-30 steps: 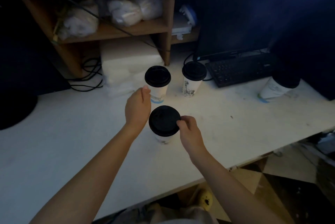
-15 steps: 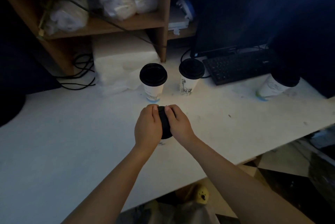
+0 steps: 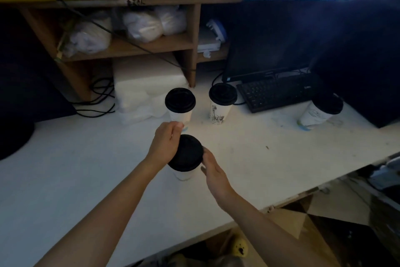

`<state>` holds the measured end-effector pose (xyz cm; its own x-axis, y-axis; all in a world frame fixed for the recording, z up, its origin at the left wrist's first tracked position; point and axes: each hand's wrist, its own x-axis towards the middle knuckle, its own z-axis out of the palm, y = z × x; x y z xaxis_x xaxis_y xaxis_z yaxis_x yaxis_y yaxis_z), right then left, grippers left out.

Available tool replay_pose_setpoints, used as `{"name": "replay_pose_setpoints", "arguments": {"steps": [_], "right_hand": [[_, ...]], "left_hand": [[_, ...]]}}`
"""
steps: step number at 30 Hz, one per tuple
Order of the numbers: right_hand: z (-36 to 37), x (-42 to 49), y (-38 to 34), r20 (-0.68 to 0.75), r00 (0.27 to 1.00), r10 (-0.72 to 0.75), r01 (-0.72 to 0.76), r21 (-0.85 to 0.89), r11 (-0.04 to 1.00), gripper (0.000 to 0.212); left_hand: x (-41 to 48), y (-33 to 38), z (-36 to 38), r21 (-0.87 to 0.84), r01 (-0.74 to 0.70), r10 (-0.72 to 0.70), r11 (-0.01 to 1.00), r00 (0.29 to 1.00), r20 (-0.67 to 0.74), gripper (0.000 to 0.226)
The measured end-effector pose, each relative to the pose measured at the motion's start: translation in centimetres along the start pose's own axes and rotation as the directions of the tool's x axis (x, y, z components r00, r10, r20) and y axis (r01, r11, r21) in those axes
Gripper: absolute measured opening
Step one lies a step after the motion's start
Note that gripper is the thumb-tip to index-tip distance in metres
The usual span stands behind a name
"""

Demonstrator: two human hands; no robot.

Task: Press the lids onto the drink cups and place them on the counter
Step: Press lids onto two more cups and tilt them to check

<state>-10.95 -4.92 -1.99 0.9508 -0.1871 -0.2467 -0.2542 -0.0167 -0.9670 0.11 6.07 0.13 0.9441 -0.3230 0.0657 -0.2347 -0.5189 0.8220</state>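
A white paper cup (image 3: 183, 174) with a black lid (image 3: 186, 153) stands on the white counter (image 3: 86, 169) in front of me. My left hand (image 3: 165, 143) is curled against the lid's left rim. My right hand (image 3: 213, 172) touches the lid's right rim, with its thumb low on the cup wall. Two more lidded cups stand behind, one at centre (image 3: 180, 102) and one to its right (image 3: 223, 98). A fourth lidded cup (image 3: 318, 111) sits at the far right and looks tilted.
A black keyboard (image 3: 277, 91) and a monitor (image 3: 266, 39) are at the back right. A white foam block (image 3: 145, 89) and cables (image 3: 97, 98) lie under the wooden shelf (image 3: 129, 48). A dark round object (image 3: 13, 137) sits at the left. The counter's front edge (image 3: 281, 204) runs diagonally.
Half a second ago both hands were pressed together on top of the near lid. Now they have spread to its left and right rims, and the lid's top is uncovered.
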Motion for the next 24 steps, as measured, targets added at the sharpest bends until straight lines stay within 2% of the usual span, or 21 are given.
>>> {"name": "replay_pose_setpoints", "arguments": {"steps": [4, 8, 10, 12, 14, 17, 19, 22, 24], "right_hand": [[-0.7, -0.3, 2.6, 0.050, 0.995, -0.090, 0.096, -0.132, 0.987, 0.040], [-1.1, 1.6, 3.5, 0.152, 0.985, -0.087, 0.123, -0.248, 0.961, 0.063], [-1.0, 2.9, 3.4, 0.211, 0.976, -0.054, 0.106, -0.239, 0.965, 0.072], [-0.8, 3.9, 3.6, 0.227, 0.973, -0.043, 0.101, -0.249, 0.963, 0.074], [-0.7, 4.5, 4.1, 0.217, 0.975, -0.053, 0.113, -0.277, 0.954, 0.076], [-0.7, 5.3, 4.4, 0.264, 0.964, -0.032, 0.111, -0.289, 0.951, 0.085], [-0.7, 5.9, 4.4, 0.355, 0.935, 0.014, 0.098, -0.296, 0.950, 0.088], [-0.6, 7.1, 4.7, 0.459, 0.885, 0.079, 0.080, -0.317, 0.945, 0.089], [-0.5, 7.6, 5.1, 0.476, 0.874, 0.096, 0.070, -0.318, 0.945, 0.090]], "left_hand": [[0.6, -0.3, -0.8, 0.248, -0.184, 0.193, 0.951, 0.981, -0.011, 0.056], [0.7, 0.5, -1.3, 0.469, -0.317, 0.349, 0.824, 0.937, 0.020, 0.055], [0.4, 1.7, -0.9, 0.475, -0.293, 0.288, 0.830, 0.954, 0.085, 0.055], [0.1, 2.4, 0.2, 0.511, -0.217, 0.153, 0.832, 0.974, 0.165, 0.048], [-0.2, 2.3, 1.4, 0.625, -0.194, 0.074, 0.756, 0.974, 0.213, 0.047], [-0.2, 1.9, 1.9, 0.679, -0.184, 0.050, 0.710, 0.976, 0.212, 0.045], [-0.2, 1.7, 2.0, 0.696, -0.183, 0.048, 0.694, 0.977, 0.209, 0.045], [-0.3, 1.5, 2.2, 0.734, -0.219, 0.085, 0.643, 0.973, 0.216, 0.059], [-0.3, 1.3, 2.4, 0.722, -0.237, 0.112, 0.651, 0.970, 0.217, 0.065]]}}
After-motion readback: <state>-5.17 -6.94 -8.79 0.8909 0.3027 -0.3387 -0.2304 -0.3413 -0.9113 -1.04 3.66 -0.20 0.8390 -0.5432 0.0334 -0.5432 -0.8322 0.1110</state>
